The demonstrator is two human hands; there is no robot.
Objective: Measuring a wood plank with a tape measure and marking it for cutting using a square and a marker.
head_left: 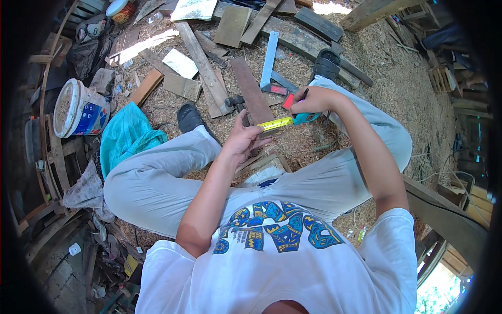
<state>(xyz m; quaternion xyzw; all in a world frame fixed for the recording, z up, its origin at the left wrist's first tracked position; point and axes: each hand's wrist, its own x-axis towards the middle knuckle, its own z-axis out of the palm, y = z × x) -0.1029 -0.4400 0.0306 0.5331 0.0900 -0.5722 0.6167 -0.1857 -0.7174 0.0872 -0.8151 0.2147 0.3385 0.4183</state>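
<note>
"What's the biggest thing there?"

"The floor (387, 68), thick with shavings; the person sits low over it."

"And the board?"

"The brown board (251, 88) lies ahead, its long axis running from eleven o'clock to five (taking twelve as the top of the view). Its near end comes down close to the fingers."

"Which hand is nearer?"

"The left hand (241, 142). From it, that near end is at about one o'clock. From the right hand (318, 99), the board lies toward nine."

"Anything else beside it?"

"The square (270, 58), at about one o'clock from the board's middle."

"How are the fingers set?"

"The right ones are wrapped round the teal tape case (307, 118). The left ones are nearly closed at the blade's free end, the rest loosely spread; whether they touch wood, I can't tell."

"So where's the blade?"

"The yellow blade (277, 124) spans the hands, roughly nine to three, crossing the board's line at its near end."

"And smallest?"

"A dark pen (305, 93), or pencil, poking up from the right fingers."
</note>
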